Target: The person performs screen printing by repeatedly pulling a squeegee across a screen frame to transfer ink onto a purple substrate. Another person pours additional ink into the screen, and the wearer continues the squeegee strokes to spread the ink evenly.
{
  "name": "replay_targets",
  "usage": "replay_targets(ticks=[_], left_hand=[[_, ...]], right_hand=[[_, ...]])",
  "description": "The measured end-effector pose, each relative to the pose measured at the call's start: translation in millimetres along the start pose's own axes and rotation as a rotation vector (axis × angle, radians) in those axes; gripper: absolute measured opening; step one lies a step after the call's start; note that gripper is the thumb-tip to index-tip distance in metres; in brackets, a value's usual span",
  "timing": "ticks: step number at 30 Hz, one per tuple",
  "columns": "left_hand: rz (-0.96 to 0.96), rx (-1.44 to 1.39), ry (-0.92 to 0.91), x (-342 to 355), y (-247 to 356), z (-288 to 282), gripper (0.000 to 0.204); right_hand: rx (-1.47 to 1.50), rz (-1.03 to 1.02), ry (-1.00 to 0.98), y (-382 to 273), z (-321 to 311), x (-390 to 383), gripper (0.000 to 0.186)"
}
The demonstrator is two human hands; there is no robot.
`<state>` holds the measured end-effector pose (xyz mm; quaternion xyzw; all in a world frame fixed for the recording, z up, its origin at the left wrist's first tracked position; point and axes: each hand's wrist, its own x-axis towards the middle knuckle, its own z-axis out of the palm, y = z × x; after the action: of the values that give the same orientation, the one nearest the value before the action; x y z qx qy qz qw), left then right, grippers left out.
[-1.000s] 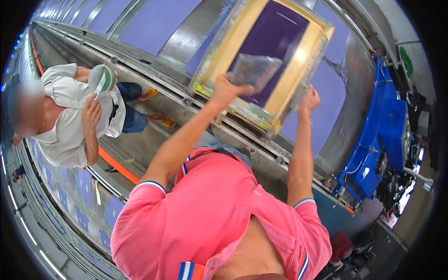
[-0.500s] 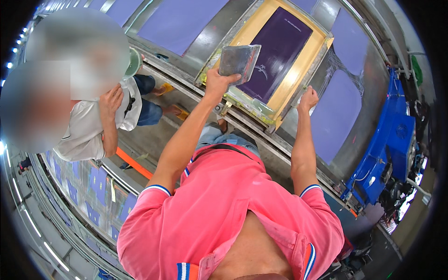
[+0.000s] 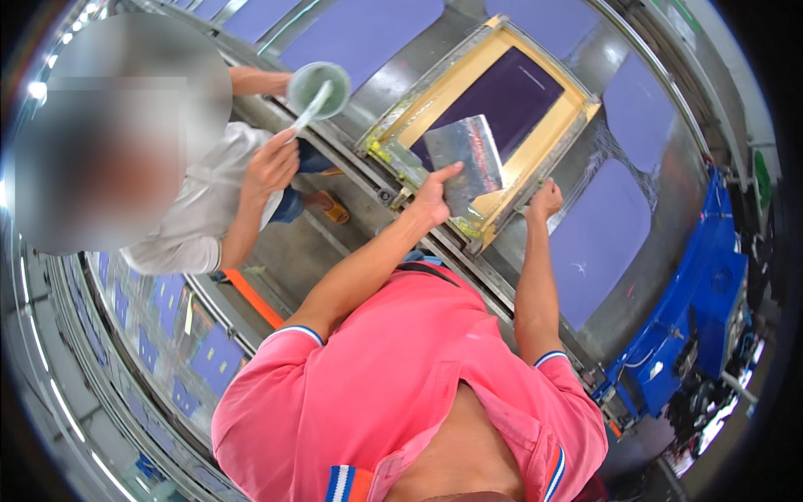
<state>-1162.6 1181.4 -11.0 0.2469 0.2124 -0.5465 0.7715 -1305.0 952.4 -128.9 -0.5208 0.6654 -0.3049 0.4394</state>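
My left hand (image 3: 433, 197) grips a flat grey squeegee (image 3: 460, 159) with a reddish-stained face, held tilted over the near end of a screen-printing frame (image 3: 406, 107). The squeegee covers part of the dark purple mesh panel (image 3: 510, 96). My right hand (image 3: 545, 199) is closed beside the frame's right edge; whatever its fingers hold, if anything, is hidden. Under the frame lies a long metal table (image 3: 535, 255) with pale purple pieces (image 3: 606, 226) on it.
At my left stands a co-worker, whose hands hold a green bowl (image 3: 335, 99) and a whitish spatula (image 3: 314, 107) dipped in it. A metal rail (image 3: 355, 171) runs along the table's near edge. Blue machinery (image 3: 682, 293) stands at the right; another table with purple pieces (image 3: 216, 358) is behind left.
My left hand has carried the squeegee rightward and nearer, over the frame's near end. The co-worker's bowl has come closer to the frame, and a spatula now shows in it.
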Motion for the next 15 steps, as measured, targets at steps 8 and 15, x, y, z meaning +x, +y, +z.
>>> replay_targets(ticks=[8,15], left_hand=[[0.074,0.311,0.038,-5,-29,-4,0.037],[0.963,1.877,0.019,-7,-26,36,0.022]], right_hand=[[-0.269,-0.414,0.116,-12,-83,-17,0.035],[-0.188,-1.072,-0.122,-108,-133,-109,0.055]])
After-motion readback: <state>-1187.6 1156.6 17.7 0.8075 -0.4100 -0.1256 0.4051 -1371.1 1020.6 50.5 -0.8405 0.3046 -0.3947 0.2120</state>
